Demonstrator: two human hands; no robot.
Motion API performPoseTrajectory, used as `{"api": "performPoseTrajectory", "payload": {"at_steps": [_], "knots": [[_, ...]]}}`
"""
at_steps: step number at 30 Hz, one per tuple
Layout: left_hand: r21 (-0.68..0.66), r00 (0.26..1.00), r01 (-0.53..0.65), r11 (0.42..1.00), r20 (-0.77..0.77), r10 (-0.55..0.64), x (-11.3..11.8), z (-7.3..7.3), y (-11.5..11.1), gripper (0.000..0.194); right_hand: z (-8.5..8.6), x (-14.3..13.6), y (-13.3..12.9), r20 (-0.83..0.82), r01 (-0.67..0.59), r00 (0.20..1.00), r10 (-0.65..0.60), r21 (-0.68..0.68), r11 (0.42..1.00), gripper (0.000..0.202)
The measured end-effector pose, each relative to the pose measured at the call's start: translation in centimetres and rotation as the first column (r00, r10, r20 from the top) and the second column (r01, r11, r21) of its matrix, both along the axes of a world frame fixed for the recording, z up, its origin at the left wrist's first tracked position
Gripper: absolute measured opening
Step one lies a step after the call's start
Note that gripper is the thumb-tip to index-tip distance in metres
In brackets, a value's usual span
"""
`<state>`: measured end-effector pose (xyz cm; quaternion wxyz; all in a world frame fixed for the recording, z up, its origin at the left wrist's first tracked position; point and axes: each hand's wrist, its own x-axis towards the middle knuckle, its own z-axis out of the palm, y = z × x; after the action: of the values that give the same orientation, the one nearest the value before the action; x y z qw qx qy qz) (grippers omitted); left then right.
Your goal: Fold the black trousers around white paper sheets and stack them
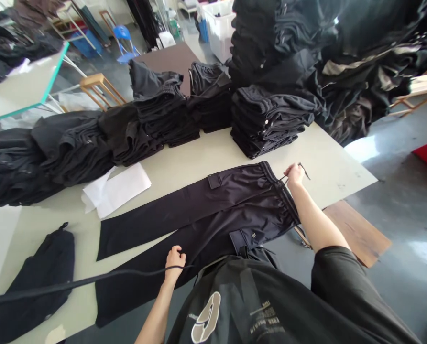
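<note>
A pair of black cargo trousers (213, 210) lies flat across the table, its elastic waistband (276, 184) at the right and its hems at the left. My right hand (295, 174) is closed on the drawstring (284, 180) just beyond the waistband. A short dark piece sticks out past its fingers; I cannot tell whether it is the cord's end. Over the near trouser leg is my left hand (175, 263), fingers loosely bent and apart, holding nothing visible. A dark strap (91, 281) crosses the view in front of that wrist.
Stacks of folded black garments (270, 119) line the table's (328, 162) far side, with a taller pile behind. White paper sheets (123, 188) lie left of centre. Another dark garment (44, 272) is at the near left. A brown wooden board (356, 231) sits below the right edge.
</note>
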<state>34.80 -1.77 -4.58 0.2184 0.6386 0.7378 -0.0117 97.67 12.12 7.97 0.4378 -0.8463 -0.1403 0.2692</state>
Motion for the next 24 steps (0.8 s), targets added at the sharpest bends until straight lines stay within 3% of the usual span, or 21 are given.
{"api": "performPoseTrajectory", "payload": {"at_steps": [2, 3, 4, 6, 7, 8, 9, 10, 12, 14, 17, 21, 24], "knots": [[-0.025, 0.999, -0.018, 1.0, -0.026, 0.017, 0.2, -0.2, 0.5, 0.017, -0.2, -2.8, -0.4, 0.007, -0.154, 0.988, 0.153, 0.015, 0.988, 0.019], [-0.024, 0.999, -0.024, 0.999, -0.033, 0.023, 0.3, -0.2, 0.7, 0.016, -0.4, -4.3, -0.9, 0.024, -0.278, 0.96, 0.278, 0.007, 0.96, 0.014], [-0.015, 0.999, -0.026, 1.0, -0.034, 0.025, 0.3, -0.2, 0.8, 0.016, -0.6, -5.6, -1.6, 0.071, -0.445, 0.892, 0.446, -0.021, 0.895, 0.018], [0.008, 0.999, -0.018, 1.0, -0.026, 0.019, 0.4, 0.0, 0.8, 0.016, -0.9, -7.3, -3.3, 0.211, -0.756, 0.595, 0.775, -0.178, 0.629, 0.042], [0.024, 1.0, -0.012, 1.0, -0.023, 0.013, 0.5, 0.3, 0.7, 0.016, -1.0, -7.5, -4.2, 0.262, -0.823, 0.439, 0.859, -0.267, 0.502, 0.049], [0.058, 1.0, -0.006, 0.998, -0.023, 0.007, 0.7, 0.7, 0.4, 0.016, -1.1, -7.2, -5.2, 0.298, -0.836, 0.343, 0.891, -0.335, 0.434, 0.05], [0.11, 1.0, 0.009, 0.994, -0.02, -0.007, 1.0, 1.2, 0.0, 0.017, -1.3, -6.5, -6.1, 0.326, -0.815, 0.338, 0.883, -0.367, 0.448, 0.047], [0.17, 0.999, 0.04, 0.985, -0.013, -0.038, 1.5, 1.7, -0.7, 0.018, -1.6, -5.3, -7.0, 0.347, -0.773, 0.39, 0.853, -0.38, 0.508, 0.042], [0.278, 0.988, 0.143, 0.95, 0.018, -0.154, 2.8, 2.6, -2.6, 0.024, -2.6, -2.5, -8.9, 0.352, -0.629, 0.564, 0.747, -0.402, 0.665, 0.035], [0.311, 0.949, 0.283, 0.907, 0.048, -0.313, 4.3, 3.2, -5.2, 0.031, -3.8, 0.2, -10.5, 0.261, -0.475, 0.741, 0.618, -0.446, 0.758, 0.033], [0.284, 0.882, 0.451, 0.846, -0.001, -0.47, 6.0, 3.1, -8.8, 0.045, -5.5, 2.3, -11.6, 0.014, -0.421, 0.879, 0.476, -0.443, 0.791, 0.034], [0.25, 0.826, 0.563, 0.788, -0.136, -0.547, 6.3, 2.2, -10.4, 0.056, -6.2, 1.6, -9.9, -0.187, -0.48, 0.877, 0.443, -0.278, 0.832, 0.04], [0.235, 0.814, 0.581, 0.779, -0.151, -0.561, 5.4, 1.9, -9.6, 0.052, -6.2, 0.5, -8.1, -0.184, -0.494, 0.869, 0.459, -0.303, 0.815, 0.027]]}}
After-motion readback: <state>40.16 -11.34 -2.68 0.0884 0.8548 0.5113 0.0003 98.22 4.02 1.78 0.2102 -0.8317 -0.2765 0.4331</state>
